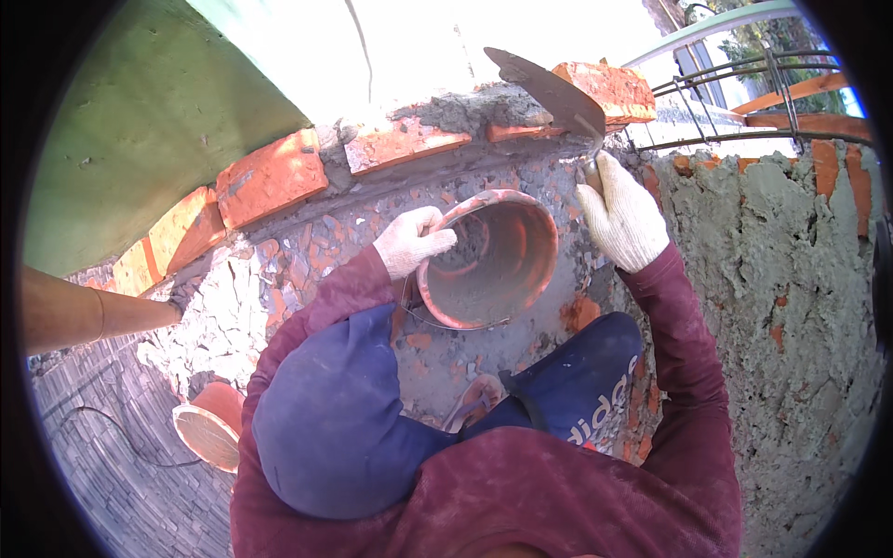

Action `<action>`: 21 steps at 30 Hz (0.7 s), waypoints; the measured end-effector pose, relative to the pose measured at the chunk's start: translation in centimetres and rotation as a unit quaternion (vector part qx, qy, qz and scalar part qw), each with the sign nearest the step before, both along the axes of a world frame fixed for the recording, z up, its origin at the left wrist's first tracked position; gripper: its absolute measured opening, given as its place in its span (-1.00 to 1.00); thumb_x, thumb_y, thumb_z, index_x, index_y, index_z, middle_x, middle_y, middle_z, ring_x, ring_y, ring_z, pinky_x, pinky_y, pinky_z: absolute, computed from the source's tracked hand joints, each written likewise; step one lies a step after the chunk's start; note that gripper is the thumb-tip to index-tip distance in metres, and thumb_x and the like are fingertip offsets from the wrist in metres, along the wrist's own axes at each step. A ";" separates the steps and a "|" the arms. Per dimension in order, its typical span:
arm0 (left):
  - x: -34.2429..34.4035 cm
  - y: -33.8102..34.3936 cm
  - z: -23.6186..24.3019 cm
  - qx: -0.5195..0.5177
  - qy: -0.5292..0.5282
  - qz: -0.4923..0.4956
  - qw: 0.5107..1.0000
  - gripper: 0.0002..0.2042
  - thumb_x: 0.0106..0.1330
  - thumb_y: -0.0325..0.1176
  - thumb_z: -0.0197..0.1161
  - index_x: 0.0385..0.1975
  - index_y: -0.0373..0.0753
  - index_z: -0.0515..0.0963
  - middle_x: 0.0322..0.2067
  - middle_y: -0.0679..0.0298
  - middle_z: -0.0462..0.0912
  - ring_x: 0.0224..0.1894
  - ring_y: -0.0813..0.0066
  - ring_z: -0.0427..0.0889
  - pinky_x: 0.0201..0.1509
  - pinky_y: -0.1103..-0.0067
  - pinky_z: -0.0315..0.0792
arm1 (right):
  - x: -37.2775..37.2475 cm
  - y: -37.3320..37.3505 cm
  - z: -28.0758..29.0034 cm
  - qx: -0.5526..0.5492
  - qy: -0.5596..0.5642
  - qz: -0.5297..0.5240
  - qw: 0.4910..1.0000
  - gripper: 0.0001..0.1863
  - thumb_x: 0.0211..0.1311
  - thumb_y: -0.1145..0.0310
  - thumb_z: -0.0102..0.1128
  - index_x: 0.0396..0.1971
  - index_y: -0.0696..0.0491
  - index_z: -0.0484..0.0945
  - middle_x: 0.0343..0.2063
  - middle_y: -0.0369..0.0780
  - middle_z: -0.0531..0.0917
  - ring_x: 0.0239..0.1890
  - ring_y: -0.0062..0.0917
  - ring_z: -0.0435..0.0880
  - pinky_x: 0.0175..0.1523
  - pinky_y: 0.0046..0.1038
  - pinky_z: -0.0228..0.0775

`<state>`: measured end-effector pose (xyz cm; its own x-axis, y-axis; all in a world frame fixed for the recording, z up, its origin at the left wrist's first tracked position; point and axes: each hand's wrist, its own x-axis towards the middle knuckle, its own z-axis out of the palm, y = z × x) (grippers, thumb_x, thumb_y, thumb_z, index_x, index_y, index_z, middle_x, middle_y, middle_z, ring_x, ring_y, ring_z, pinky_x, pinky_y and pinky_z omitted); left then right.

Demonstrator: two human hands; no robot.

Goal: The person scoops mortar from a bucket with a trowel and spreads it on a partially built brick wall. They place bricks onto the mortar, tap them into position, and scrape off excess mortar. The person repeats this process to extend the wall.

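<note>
Trowel [555, 96]: leaf-shaped, dull grey-brown blade over the row of bricks [273, 180]; long axis diagonal, tip to upper left, handle end to lower right. Right hand [625, 216]: gloved, closed round its handle. Bucket [508, 196]: between the knees and bricks, mouth upward, reddish rim, grey-smeared inside. Left hand [409, 244]: gloved, pinching the bucket's left rim.

The one view comes from the person's head, the left of two fisheye cameras, facing steeply down and a little forward. The torso [558, 493] is closest, filling the bottom centre; the hands [628, 216] and bucket [543, 270] lie within arm's reach mid-frame. Bricks [270, 179] run farther out across the top. Edges bend toward a round black border [23, 56].
</note>
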<state>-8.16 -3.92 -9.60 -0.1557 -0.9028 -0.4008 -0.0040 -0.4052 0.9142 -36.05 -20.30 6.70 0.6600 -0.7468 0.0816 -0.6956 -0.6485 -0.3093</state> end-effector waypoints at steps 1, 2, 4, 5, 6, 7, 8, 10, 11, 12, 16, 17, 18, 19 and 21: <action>-0.2 0.0 0.3 0.002 0.014 -0.006 1.000 -0.79 0.40 -0.27 0.38 -0.33 -0.18 0.49 -0.40 0.49 0.47 -0.32 0.72 0.41 -0.24 0.62 0.34 | 0.3 1.2 0.4 0.100 -0.040 -0.027 0.994 -0.71 0.44 0.31 0.18 0.03 0.13 0.48 -0.21 0.09 0.67 -0.14 0.11 0.69 -0.07 -0.03 0.54; -0.2 -0.1 0.7 0.007 0.025 -0.018 1.000 -0.79 0.39 -0.27 0.39 -0.34 -0.18 0.49 -0.40 0.49 0.47 -0.32 0.72 0.42 -0.24 0.62 0.35 | 0.5 2.7 0.3 0.119 -0.040 -0.053 0.991 -0.71 0.45 0.31 0.16 0.04 0.14 0.47 -0.21 0.10 0.67 -0.14 0.11 0.70 -0.10 -0.05 0.53; -0.7 -0.7 1.7 0.014 0.051 -0.050 0.997 -0.78 0.37 -0.29 0.42 -0.36 -0.17 0.48 -0.40 0.49 0.48 -0.31 0.72 0.43 -0.23 0.63 0.35 | 1.4 5.0 -0.7 0.098 -0.048 -0.080 0.991 -0.73 0.46 0.32 0.15 0.01 0.16 0.46 -0.25 0.11 0.66 -0.17 0.11 0.70 -0.12 -0.05 0.55; -1.2 -0.9 1.3 0.008 0.058 -0.045 0.997 -0.76 0.36 -0.28 0.43 -0.38 -0.16 0.46 -0.43 0.50 0.46 -0.32 0.71 0.43 -0.23 0.62 0.35 | 2.1 5.2 -2.3 0.083 -0.042 -0.067 0.993 -0.73 0.46 0.31 0.15 -0.01 0.17 0.46 -0.28 0.11 0.66 -0.20 0.10 0.71 -0.13 -0.06 0.56; -1.7 -0.8 1.0 0.022 0.068 -0.061 0.996 -0.74 0.36 -0.24 0.45 -0.38 -0.17 0.48 -0.43 0.50 0.47 -0.31 0.70 0.43 -0.23 0.61 0.35 | 2.9 5.4 -4.3 0.072 -0.036 -0.057 0.995 -0.73 0.46 0.31 0.16 -0.02 0.17 0.46 -0.30 0.11 0.66 -0.22 0.09 0.71 -0.13 -0.07 0.57; -2.3 -0.8 0.8 0.035 0.081 -0.079 0.993 -0.73 0.36 -0.21 0.46 -0.37 -0.19 0.50 -0.42 0.49 0.48 -0.31 0.69 0.43 -0.22 0.60 0.36 | 4.1 5.2 -5.6 0.098 0.038 -0.091 0.990 -0.71 0.45 0.28 0.17 -0.03 0.18 0.45 -0.33 0.10 0.66 -0.24 0.06 0.72 -0.12 -0.08 0.59; -2.2 -0.9 0.8 0.046 0.088 -0.093 0.991 -0.71 0.36 -0.17 0.47 -0.36 -0.20 0.51 -0.42 0.48 0.49 -0.30 0.68 0.44 -0.21 0.59 0.37 | 4.4 5.0 -7.3 0.089 0.033 -0.061 0.994 -0.68 0.45 0.27 0.17 -0.01 0.20 0.44 -0.30 0.10 0.66 -0.22 0.04 0.73 -0.11 -0.09 0.60; -1.8 -0.1 -0.4 0.021 0.019 -0.122 0.992 -0.71 0.35 -0.16 0.47 -0.33 -0.21 0.53 -0.41 0.47 0.50 -0.29 0.68 0.46 -0.21 0.59 0.39 | 5.4 6.1 -5.8 0.098 0.006 -0.077 0.992 -0.68 0.45 0.27 0.17 -0.02 0.22 0.44 -0.26 0.11 0.66 -0.21 0.04 0.74 -0.11 -0.09 0.61; -1.8 0.0 -0.7 0.046 0.051 -0.095 0.993 -0.73 0.36 -0.20 0.46 -0.36 -0.18 0.49 -0.43 0.48 0.51 -0.36 0.71 0.45 -0.28 0.62 0.37 | 5.7 6.4 -4.6 0.086 -0.024 -0.096 0.991 -0.65 0.44 0.28 0.18 0.00 0.24 0.44 -0.24 0.12 0.65 -0.21 0.04 0.74 -0.12 -0.10 0.62; -2.0 -0.3 -0.1 0.069 0.084 -0.074 0.991 -0.73 0.36 -0.25 0.45 -0.40 -0.16 0.46 -0.45 0.49 0.52 -0.42 0.73 0.45 -0.35 0.64 0.35 | 5.7 6.8 -5.1 -0.090 -0.062 -0.074 0.991 -0.63 0.43 0.28 0.19 0.04 0.24 0.44 -0.23 0.12 0.65 -0.23 0.04 0.75 -0.16 -0.12 0.63; -2.4 -1.3 0.5 0.071 0.088 -0.075 0.991 -0.74 0.37 -0.25 0.45 -0.39 -0.16 0.46 -0.44 0.48 0.53 -0.39 0.74 0.46 -0.33 0.64 0.35 | 5.8 7.0 -6.8 0.091 -0.027 -0.076 0.993 -0.59 0.43 0.27 0.20 0.07 0.25 0.43 -0.24 0.13 0.64 -0.26 0.03 0.75 -0.19 -0.16 0.64; -2.6 -1.4 -0.1 0.059 0.090 -0.082 0.991 -0.74 0.37 -0.25 0.45 -0.38 -0.16 0.47 -0.43 0.48 0.54 -0.39 0.74 0.46 -0.33 0.64 0.36 | 6.3 6.5 -8.2 0.096 0.000 -0.083 0.992 -0.60 0.43 0.27 0.20 0.07 0.25 0.43 -0.23 0.11 0.64 -0.28 0.02 0.75 -0.20 -0.15 0.64; -2.2 -1.2 -0.7 0.051 0.088 -0.081 0.991 -0.74 0.37 -0.24 0.45 -0.38 -0.16 0.47 -0.43 0.48 0.54 -0.38 0.74 0.46 -0.33 0.64 0.36 | 6.6 6.8 -8.1 0.084 -0.021 -0.080 0.993 -0.59 0.43 0.27 0.20 0.08 0.26 0.42 -0.22 0.11 0.64 -0.29 0.01 0.75 -0.20 -0.15 0.64; -2.0 -1.4 -1.0 0.047 0.086 -0.080 0.992 -0.74 0.36 -0.24 0.46 -0.38 -0.16 0.47 -0.43 0.48 0.54 -0.39 0.74 0.46 -0.33 0.64 0.36 | 6.5 7.3 -7.6 0.071 -0.039 -0.076 0.994 -0.58 0.43 0.28 0.20 0.09 0.26 0.42 -0.21 0.10 0.64 -0.29 0.01 0.75 -0.21 -0.16 0.64; -2.1 -1.2 -1.3 0.045 0.086 -0.077 0.992 -0.73 0.35 -0.23 0.46 -0.38 -0.16 0.47 -0.43 0.49 0.53 -0.39 0.74 0.46 -0.33 0.64 0.36 | 6.5 7.8 -4.8 0.068 -0.051 -0.097 0.992 -0.56 0.44 0.29 0.18 0.14 0.29 0.41 -0.18 0.11 0.64 -0.27 0.00 0.76 -0.17 -0.15 0.64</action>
